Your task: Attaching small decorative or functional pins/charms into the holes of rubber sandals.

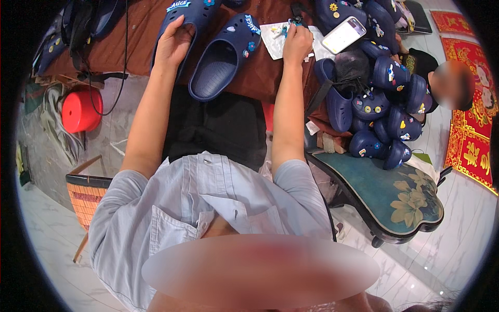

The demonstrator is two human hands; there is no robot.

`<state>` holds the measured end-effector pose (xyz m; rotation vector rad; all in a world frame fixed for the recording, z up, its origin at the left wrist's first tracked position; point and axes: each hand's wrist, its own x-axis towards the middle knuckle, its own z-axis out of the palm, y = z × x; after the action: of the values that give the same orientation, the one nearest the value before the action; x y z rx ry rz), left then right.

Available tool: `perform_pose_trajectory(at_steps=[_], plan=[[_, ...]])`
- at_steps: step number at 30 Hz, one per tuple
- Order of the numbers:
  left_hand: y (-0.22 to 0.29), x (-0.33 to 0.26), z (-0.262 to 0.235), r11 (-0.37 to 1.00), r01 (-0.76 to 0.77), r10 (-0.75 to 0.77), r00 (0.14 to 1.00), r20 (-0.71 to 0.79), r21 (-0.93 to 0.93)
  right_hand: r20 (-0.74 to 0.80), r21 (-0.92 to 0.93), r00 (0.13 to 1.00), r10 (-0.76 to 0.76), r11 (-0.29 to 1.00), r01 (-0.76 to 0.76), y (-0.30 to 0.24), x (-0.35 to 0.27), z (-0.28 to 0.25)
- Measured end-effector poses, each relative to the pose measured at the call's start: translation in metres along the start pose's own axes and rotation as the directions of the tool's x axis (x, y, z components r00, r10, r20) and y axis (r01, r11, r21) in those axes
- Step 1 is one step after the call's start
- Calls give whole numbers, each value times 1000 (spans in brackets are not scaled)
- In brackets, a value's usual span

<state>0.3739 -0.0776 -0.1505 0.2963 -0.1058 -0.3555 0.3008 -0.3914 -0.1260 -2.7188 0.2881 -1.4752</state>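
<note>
Two navy clogs [221,57] lie on a brown-clothed table [130,41] above pale marble floor [47,229]; left-hand fingers [176,31] grip one, right-hand fingers [295,32] pinch a charm [296,22].

The floor [457,208] is pale marble-look tile with grey veins, glossy enough to catch the light at the lower right. A brown cloth covers the worktable [130,36] along the top. To the right stands a dark-framed bench [410,200] with a teal cushion printed with yellow flowers. At the left sit a red plastic stool [80,111] and, lower down, a woven orange chair [86,200] with a wooden frame. Red-and-gold hangings [470,140] line the far right edge — 2 panels at least.
</note>
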Motion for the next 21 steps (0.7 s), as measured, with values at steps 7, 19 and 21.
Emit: perform_pose_trajectory(at_steps=[7, 19, 21], plan=[[0, -3, 4, 999, -27, 27, 1000, 0, 19, 3, 7, 1000, 9, 1000, -9, -1, 0, -1], [1, -4, 2, 1000, 0, -1, 999, 41, 18, 16, 9, 1000, 22, 1000, -22, -2, 0, -2], [0, -4, 3, 1000, -8, 7, 999, 50, 21, -3, 16, 1000, 19, 1000, -19, -2, 0, -2]])
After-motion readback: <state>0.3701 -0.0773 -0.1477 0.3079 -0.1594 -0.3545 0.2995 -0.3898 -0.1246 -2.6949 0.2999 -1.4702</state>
